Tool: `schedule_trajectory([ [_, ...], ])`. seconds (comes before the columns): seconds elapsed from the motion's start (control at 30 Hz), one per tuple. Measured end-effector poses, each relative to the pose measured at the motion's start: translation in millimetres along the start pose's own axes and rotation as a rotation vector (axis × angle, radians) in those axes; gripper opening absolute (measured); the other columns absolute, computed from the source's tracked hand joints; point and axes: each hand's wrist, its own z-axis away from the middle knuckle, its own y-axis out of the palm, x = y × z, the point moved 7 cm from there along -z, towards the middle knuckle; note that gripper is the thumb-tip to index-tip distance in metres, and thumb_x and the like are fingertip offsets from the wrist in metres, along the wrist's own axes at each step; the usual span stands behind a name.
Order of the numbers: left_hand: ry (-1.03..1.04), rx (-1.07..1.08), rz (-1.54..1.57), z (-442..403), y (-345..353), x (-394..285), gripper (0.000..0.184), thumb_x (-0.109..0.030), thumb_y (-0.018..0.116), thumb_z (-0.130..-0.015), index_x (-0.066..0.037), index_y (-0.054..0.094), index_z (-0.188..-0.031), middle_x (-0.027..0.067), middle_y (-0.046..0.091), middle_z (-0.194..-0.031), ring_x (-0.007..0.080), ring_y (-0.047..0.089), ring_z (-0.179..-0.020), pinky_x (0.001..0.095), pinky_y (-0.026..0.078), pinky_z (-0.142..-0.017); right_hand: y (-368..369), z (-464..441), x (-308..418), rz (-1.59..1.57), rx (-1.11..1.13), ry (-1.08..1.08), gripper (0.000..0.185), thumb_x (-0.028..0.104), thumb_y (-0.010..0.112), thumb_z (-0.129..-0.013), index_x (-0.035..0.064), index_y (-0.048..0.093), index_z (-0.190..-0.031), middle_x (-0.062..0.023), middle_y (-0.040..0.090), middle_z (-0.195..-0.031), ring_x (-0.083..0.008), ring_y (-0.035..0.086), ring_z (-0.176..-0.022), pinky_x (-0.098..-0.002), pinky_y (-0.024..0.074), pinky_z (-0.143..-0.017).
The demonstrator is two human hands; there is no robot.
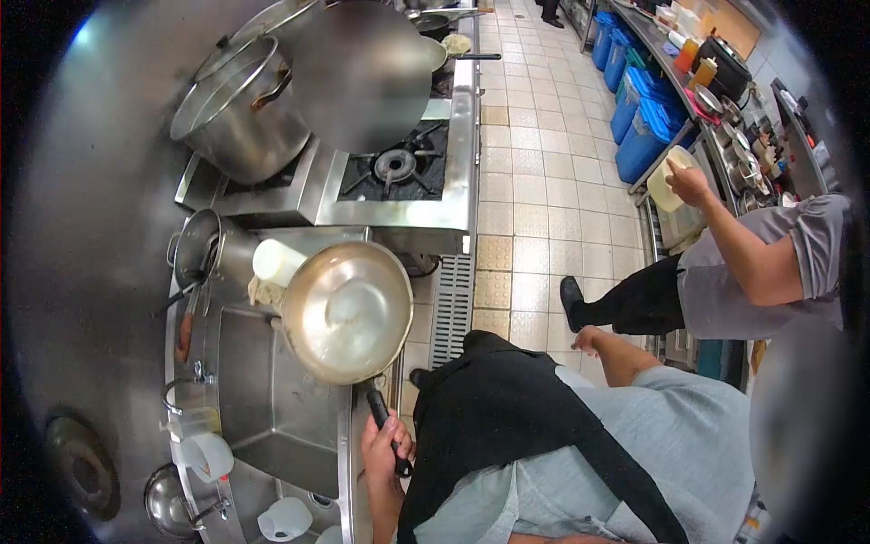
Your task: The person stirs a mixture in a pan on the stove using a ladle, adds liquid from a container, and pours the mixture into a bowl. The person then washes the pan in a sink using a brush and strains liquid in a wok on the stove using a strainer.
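Note:
My left hand (388, 440) is wrapped round the black handle of a frying pan (349, 313). The pan is tilted, its pale, shiny inside facing me, over the right edge of the sink (285, 435); I cannot tell whether liquid is in it. Just behind its rim is a white cylindrical container (276, 261), with a crumpled beige cloth (265, 291) beside it. My right hand (587, 341) hangs away from the counter over the floor, its fingers loosely bent and apart. Nothing shows in it.
A large steel pot (240, 127) and a gas burner (395, 165) lie beyond the sink; a blurred patch hides part of the stove. At right, a co-worker (761, 263) holds a pale yellow container (672, 179). Blue bins (648, 136) line the aisle. Plastic jugs (285, 519) stand near.

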Motion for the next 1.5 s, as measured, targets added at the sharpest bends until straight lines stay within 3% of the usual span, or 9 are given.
schedule_trajectory([
  [0.13,-0.014,0.115,-0.015,-79.0,49.1,-18.4,0.012,-0.016,0.055,-0.097,-0.009,0.048,-0.104,0.0015,0.046,-0.066,0.0119,0.046,-0.043,0.0296,0.043,-0.038,-21.5,70.5,29.0,-0.228,-0.38,-0.173,0.03,0.036,0.058,-0.093,0.0111,0.062,-0.109,-0.007,0.063,-0.085,-0.0212,0.062,-0.069,-0.0411,0.0552,-0.061],
  [0.2,-0.004,0.142,-0.033,-123.3,68.6,-30.1,0.012,-0.017,0.056,-0.096,-0.009,0.048,-0.102,0.0012,0.046,-0.067,0.0117,0.046,-0.044,0.0295,0.043,-0.039,-34.8,90.0,64.8,-0.115,-0.417,-0.683,0.024,0.032,0.063,-0.09,0.0118,0.062,-0.104,-0.0024,0.061,-0.081,-0.0175,0.059,-0.066,-0.0372,0.052,-0.057],
  [0.37,-0.006,0.182,-0.075,-232.2,105.6,-60.2,0.014,-0.02,0.058,-0.095,-0.01,0.048,-0.098,0.0006,0.047,-0.067,0.0114,0.047,-0.046,0.0288,0.043,-0.04,-27.9,171.6,59.3,-0.812,-0.566,-0.413,0.022,0.022,0.067,-0.088,0.0079,0.062,-0.104,-0.001,0.062,-0.077,-0.0135,0.058,-0.064,-0.0305,0.0479,-0.055],
  [0.57,-0.01,0.259,-0.054,-328.9,136.8,-82.5,0.013,-0.019,0.057,-0.096,-0.011,0.047,-0.095,-0.0002,0.047,-0.067,0.01,0.047,-0.047,0.0279,0.044,-0.041,26.2,150.8,-26.8,-1.208,-0.536,-0.158,0.024,0.025,0.066,-0.087,0.0071,0.064,-0.102,-0.007,0.063,-0.079,-0.023,0.061,-0.065,-0.0429,0.049,-0.057],
  [0.73,-0.039,0.275,-0.067,-367.5,150.5,-91.3,0.012,-0.018,0.056,-0.096,-0.011,0.046,-0.093,-0.0002,0.046,-0.067,0.0103,0.047,-0.047,0.0282,0.044,-0.041,79.5,153.0,-50.2,-1.331,-0.468,0.024,0.026,0.024,0.065,-0.088,0.0083,0.063,-0.108,-0.0101,0.064,-0.086,-0.0277,0.063,-0.068,-0.0445,0.0503,-0.06],
  [0.87,-0.067,0.267,-0.107,-384.8,157.0,-88.4,0.013,-0.018,0.056,-0.096,-0.011,0.046,-0.094,-0.0002,0.045,-0.066,0.012,0.046,-0.047,0.0297,0.043,-0.042,73.0,121.7,-42.1,-0.943,-0.493,-0.197,0.027,0.023,0.065,-0.088,0.0099,0.062,-0.112,-0.0111,0.064,-0.088,-0.0289,0.064,-0.072,-0.0468,0.0509,-0.063],
  [1.03,-0.102,0.206,-0.048,-389.7,168.2,-80.9,0.014,-0.02,0.059,-0.096,-0.012,0.048,-0.097,0.0007,0.048,-0.067,0.0131,0.048,-0.048,0.0307,0.044,-0.043,6.6,124.6,-24.4,-1.309,-0.368,-0.054,0.029,0.026,0.069,-0.087,0.0093,0.062,-0.11,-0.0086,0.064,-0.087,-0.0271,0.063,-0.072,-0.0449,0.051,-0.063],
  [1.33,-0.097,0.081,-0.023,-391.6,198.2,-62.5,0.014,-0.02,0.059,-0.095,-0.012,0.049,-0.1,0.0026,0.053,-0.072,0.0161,0.053,-0.054,0.0345,0.048,-0.049,-245.8,160.3,47.3,-0.614,-0.644,-0.397,0.019,0.025,0.068,-0.084,0.0067,0.063,-0.083,-0.0037,0.061,-0.07,-0.0175,0.06,-0.059,-0.0351,0.0495,-0.05],
  [1.5,-0.036,0.188,-0.059,-398.6,235.0,-47.6,0.023,-0.025,0.057,-0.098,-0.011,0.052,-0.114,0.0056,0.059,-0.087,0.022,0.063,-0.081,0.0401,0.055,-0.069,-323.0,210.3,111.5,-0.575,-0.766,-0.576,0.031,0.018,0.068,-0.087,-0.0018,0.062,-0.11,-0.0055,0.063,-0.076,-0.0129,0.056,-0.06,-0.0283,0.0463,-0.054],
])
